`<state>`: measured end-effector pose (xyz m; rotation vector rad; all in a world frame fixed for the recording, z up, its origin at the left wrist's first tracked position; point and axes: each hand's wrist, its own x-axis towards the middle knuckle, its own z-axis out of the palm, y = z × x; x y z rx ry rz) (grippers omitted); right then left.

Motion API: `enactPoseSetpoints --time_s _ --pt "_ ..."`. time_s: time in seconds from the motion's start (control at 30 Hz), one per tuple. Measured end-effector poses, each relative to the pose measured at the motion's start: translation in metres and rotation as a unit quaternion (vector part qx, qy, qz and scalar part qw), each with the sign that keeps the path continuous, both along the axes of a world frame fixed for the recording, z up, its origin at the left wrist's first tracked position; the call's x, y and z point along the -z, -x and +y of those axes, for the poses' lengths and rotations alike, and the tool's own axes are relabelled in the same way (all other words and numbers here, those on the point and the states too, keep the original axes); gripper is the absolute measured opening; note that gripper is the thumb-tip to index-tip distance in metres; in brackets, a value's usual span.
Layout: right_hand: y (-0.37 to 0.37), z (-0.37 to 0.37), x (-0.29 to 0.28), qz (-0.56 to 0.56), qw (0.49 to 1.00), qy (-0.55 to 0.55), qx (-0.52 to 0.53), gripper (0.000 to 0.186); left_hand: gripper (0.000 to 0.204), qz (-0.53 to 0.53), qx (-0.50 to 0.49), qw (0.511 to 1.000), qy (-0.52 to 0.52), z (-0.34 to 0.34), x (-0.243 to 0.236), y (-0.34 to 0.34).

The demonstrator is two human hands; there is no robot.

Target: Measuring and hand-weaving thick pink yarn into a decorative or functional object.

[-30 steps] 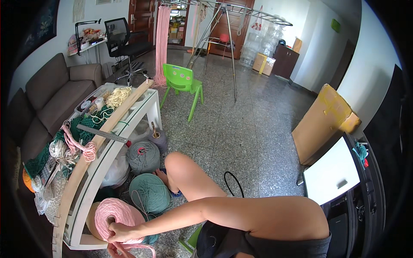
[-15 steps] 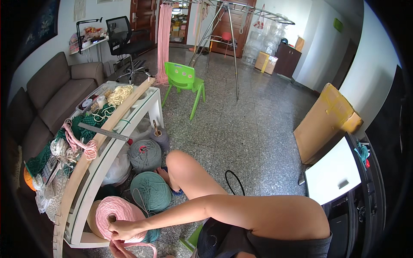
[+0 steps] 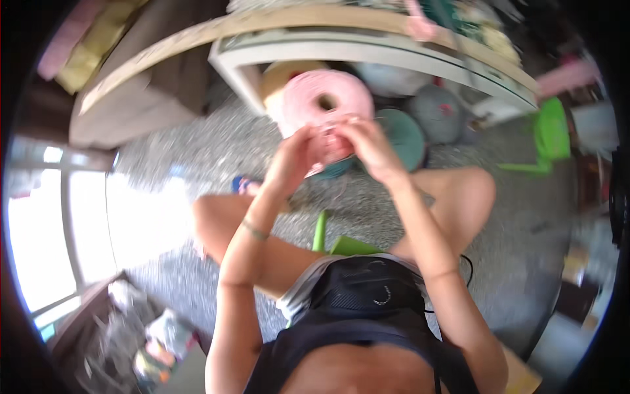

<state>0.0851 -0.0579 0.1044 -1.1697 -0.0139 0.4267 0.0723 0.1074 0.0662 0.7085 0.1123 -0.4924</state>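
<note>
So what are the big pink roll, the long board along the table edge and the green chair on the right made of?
Pink roll: soft, matt yarn or cord, judging by its wound, fuzzy-looking surface around a hollow core.
Long board: probably wood, pale and matt; blur hides any grain.
Green chair: likely plastic, given its even, bright colour; blur leaves its finish unclear.

Speckled grey floor (image 3: 177, 141) spreads across the frame, blurred in places. At the left, a tall window (image 3: 36, 243) glows white, and its glare (image 3: 141, 217) washes over the floor beside it. A brown sofa (image 3: 141, 111) fills the upper left; a white-framed surface (image 3: 328, 51) runs along the top. A green chair (image 3: 554, 134) stands at the upper right
</note>
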Motion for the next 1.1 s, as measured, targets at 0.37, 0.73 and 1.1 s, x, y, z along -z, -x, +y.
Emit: enactPoseSetpoints --time_s 0.37,0.73,1.1 --pt "-0.007 0.004 0.009 -0.080 0.989 0.116 -0.044 0.020 0.032 0.049 0.021 0.995 -0.084 0.004 -0.007 0.003" --pt "-0.001 0.018 0.011 -0.018 0.997 0.011 0.072 0.020 0.029 -0.050 -0.010 0.993 -0.106 0.004 0.006 -0.007" --pt "0.007 -0.004 0.030 -0.178 0.946 0.249 0.109 0.022 0.028 0.044 -0.021 0.999 0.005 -0.001 -0.002 -0.001"
